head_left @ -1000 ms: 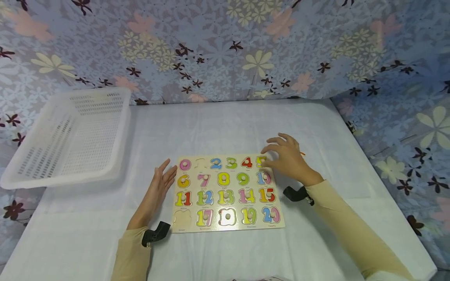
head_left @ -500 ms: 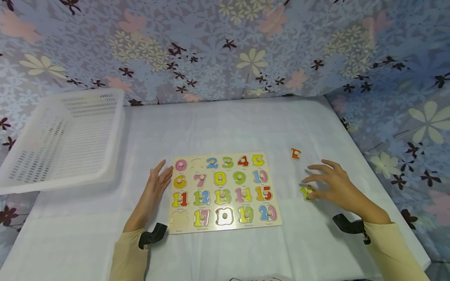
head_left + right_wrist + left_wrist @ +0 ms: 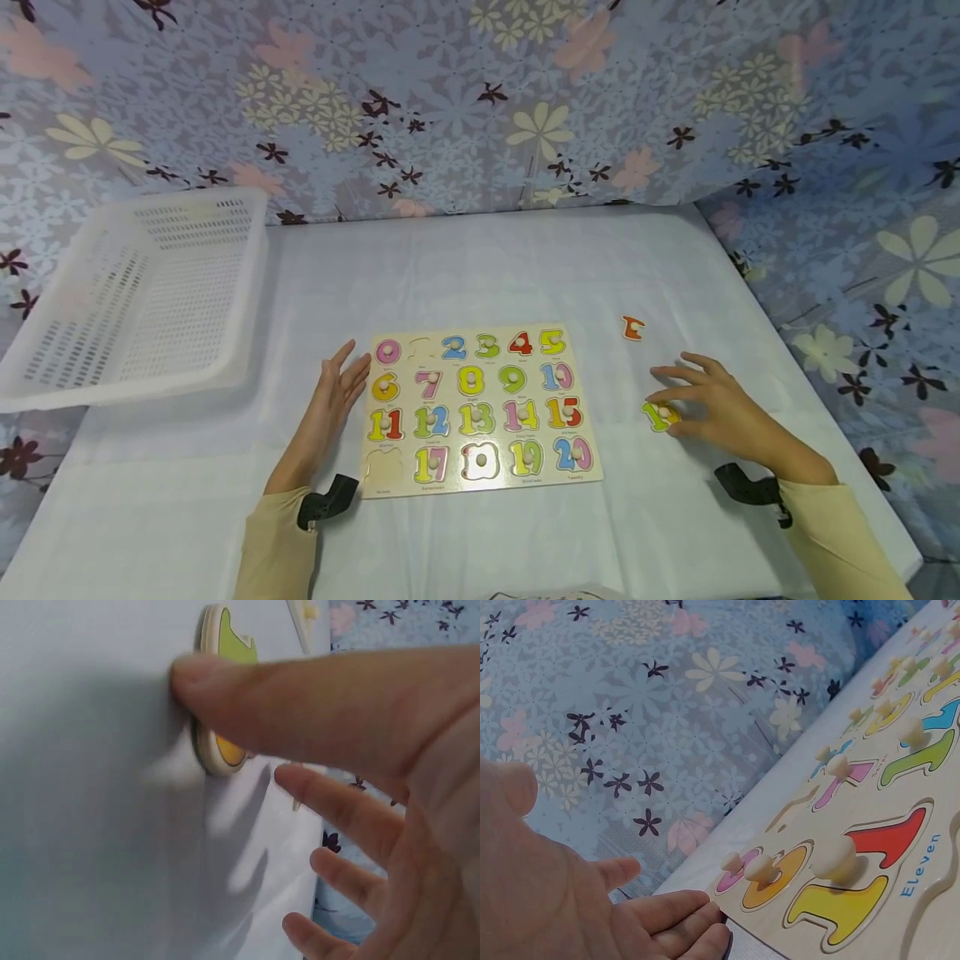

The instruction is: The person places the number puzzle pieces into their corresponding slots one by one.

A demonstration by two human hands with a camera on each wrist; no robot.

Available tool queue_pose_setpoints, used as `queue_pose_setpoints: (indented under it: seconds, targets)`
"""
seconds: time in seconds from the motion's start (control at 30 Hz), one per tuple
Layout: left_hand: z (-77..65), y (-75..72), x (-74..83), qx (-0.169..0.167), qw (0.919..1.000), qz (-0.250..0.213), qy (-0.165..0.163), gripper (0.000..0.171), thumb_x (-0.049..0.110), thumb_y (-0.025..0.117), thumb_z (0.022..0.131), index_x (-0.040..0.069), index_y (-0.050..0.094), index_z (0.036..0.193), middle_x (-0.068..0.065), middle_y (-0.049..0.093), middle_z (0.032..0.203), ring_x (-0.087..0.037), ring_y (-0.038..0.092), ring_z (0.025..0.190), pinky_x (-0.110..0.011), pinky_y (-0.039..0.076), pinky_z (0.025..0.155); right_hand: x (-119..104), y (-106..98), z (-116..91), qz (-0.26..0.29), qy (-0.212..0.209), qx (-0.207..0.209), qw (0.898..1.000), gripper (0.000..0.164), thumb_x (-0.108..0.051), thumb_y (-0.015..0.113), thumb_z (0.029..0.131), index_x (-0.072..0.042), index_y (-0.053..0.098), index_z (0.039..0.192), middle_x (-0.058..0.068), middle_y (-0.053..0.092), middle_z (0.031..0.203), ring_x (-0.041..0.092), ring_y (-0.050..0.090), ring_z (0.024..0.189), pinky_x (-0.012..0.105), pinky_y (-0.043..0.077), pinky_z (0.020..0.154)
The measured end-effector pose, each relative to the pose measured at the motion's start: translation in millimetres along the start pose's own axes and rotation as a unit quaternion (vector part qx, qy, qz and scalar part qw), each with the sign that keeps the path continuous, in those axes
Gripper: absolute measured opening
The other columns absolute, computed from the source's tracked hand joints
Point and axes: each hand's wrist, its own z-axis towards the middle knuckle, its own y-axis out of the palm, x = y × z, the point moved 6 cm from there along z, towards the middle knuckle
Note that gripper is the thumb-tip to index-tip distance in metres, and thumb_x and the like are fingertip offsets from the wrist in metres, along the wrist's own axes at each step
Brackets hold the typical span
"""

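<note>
A wooden number puzzle board lies on the table, with knobbed number pieces in most of its recesses. Two recesses are bare, one in the top row and one at lower left. My left hand rests along the board's left edge, its fingers extended; in the left wrist view its fingertips meet that edge. To the right of the board, my right hand pinches a green and yellow number puzzle piece between thumb and index finger, low at the tabletop. In the right wrist view the thumb covers part of it.
An orange number piece lies on the white table behind the right hand. A white plastic basket stands at the left. Flowered cloth hangs behind the table and along its right side.
My right hand has moved from the board's upper right corner out to the green and yellow piece, and its fingers have shifted slightly around it. The left hand stays at the board's edge.
</note>
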Motion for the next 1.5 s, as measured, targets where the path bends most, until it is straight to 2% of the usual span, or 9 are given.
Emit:
queue_pose_setpoints:
  seconds: [0.13, 0.23, 0.37, 0.6, 0.7, 0.77, 0.97, 1.27, 1.5]
  targets:
    - [0.4, 0.1, 0.7, -0.001, 1.0, 0.007, -0.003, 0.064, 0.051, 0.011, 0.104, 0.016, 0.004, 0.157, -0.014, 0.02, 0.158, -0.026, 0.019, 0.144, -0.041, 0.014, 0.119, -12, 3, 13, 0.009, -0.003, 0.017, 1.0, 0.043, -0.011, 0.09, 0.064, -0.015, 0.071, 0.103, 0.006, 0.063, 0.114, 0.039, 0.041, 0.121, 0.063, 0.037, 0.093]
    - [1.1, 0.6, 1.8, -0.006, 1.0, 0.007, 0.0, 0.064, 0.051, 0.011, 0.104, 0.016, 0.003, 0.157, -0.015, 0.019, 0.158, -0.027, 0.018, 0.144, -0.041, 0.013, 0.119, -35, 15, 37, 0.027, -0.011, 0.013, 0.999, 0.045, -0.011, 0.09, 0.066, -0.013, 0.07, 0.107, -0.002, 0.063, 0.107, 0.026, 0.046, 0.113, 0.052, 0.041, 0.092]
    - [1.8, 0.5, 2.5, -0.01, 0.9999, -0.002, 0.004, 0.063, 0.049, 0.01, 0.104, 0.014, 0.003, 0.156, -0.017, 0.019, 0.157, -0.027, 0.018, 0.144, -0.04, 0.013, 0.119, -89, 45, 79, 0.04, -0.09, -0.011, 0.995, 0.047, -0.025, 0.088, 0.07, -0.012, 0.071, 0.112, -0.006, 0.062, 0.105, 0.018, 0.047, 0.109, 0.042, 0.041, 0.096]
    - [2.4, -1.3, 1.8, -0.013, 0.9998, -0.012, 0.008, 0.063, 0.048, 0.009, 0.104, 0.013, 0.002, 0.156, -0.018, 0.018, 0.157, -0.027, 0.018, 0.145, -0.039, 0.013, 0.119, -203, 102, 135, -0.001, -0.245, -0.086, 0.966, 0.043, -0.043, 0.078, 0.08, -0.016, 0.071, 0.112, -0.007, 0.061, 0.104, 0.016, 0.046, 0.113, 0.034, 0.032, 0.107]
    - [2.3, -1.7, 2.0, -0.016, 0.9996, -0.021, 0.011, 0.063, 0.048, 0.008, 0.104, 0.013, 0.001, 0.156, -0.019, 0.018, 0.157, -0.027, 0.017, 0.145, -0.039, 0.013, 0.119, -238, 123, 148, -0.054, -0.286, -0.094, 0.952, 0.041, -0.048, 0.074, 0.083, -0.018, 0.072, 0.111, -0.007, 0.06, 0.102, 0.015, 0.046, 0.109, 0.032, 0.03, 0.108]
    - [2.2, -1.3, 2.3, -0.02, 0.9994, -0.025, 0.013, 0.063, 0.047, 0.007, 0.104, 0.012, 0.001, 0.156, -0.02, 0.018, 0.157, -0.028, 0.017, 0.145, -0.039, 0.013, 0.119, -254, 136, 153, -0.087, -0.293, -0.096, 0.947, 0.042, -0.051, 0.071, 0.084, -0.02, 0.072, 0.112, -0.008, 0.059, 0.101, 0.014, 0.045, 0.107, 0.033, 0.03, 0.108]
    - [2.3, -0.6, 3.1, -0.024, 0.9992, -0.027, 0.016, 0.065, 0.049, 0.008, 0.104, 0.012, 0.001, 0.156, -0.021, 0.018, 0.157, -0.029, 0.017, 0.144, -0.04, 0.012, 0.119, -272, 161, 158, -0.136, -0.29, -0.083, 0.944, 0.047, -0.056, 0.071, 0.081, -0.021, 0.074, 0.111, -0.008, 0.059, 0.098, 0.015, 0.045, 0.105, 0.037, 0.029, 0.107]
    - [2.2, -0.5, 4.3, -0.02, 0.9994, -0.026, 0.014, 0.064, 0.048, 0.008, 0.104, 0.01, 0.001, 0.156, -0.022, 0.018, 0.156, -0.031, 0.016, 0.144, -0.042, 0.012, 0.119, -273, 168, 157, -0.132, -0.289, -0.067, 0.946, 0.055, -0.063, 0.073, 0.074, -0.021, 0.073, 0.11, -0.009, 0.058, 0.094, 0.014, 0.045, 0.102, 0.04, 0.028, 0.109]
    - [1.1, -1.1, 3.0, -0.021, 0.9993, -0.028, 0.016, 0.063, 0.047, 0.007, 0.104, 0.011, 0.001, 0.156, -0.021, 0.018, 0.156, -0.029, 0.018, 0.144, -0.041, 0.013, 0.119, -271, 165, 154, -0.111, -0.302, -0.061, 0.945, 0.038, -0.054, 0.075, 0.078, -0.027, 0.076, 0.105, -0.007, 0.057, 0.101, 0.015, 0.041, 0.108, 0.042, 0.026, 0.109]
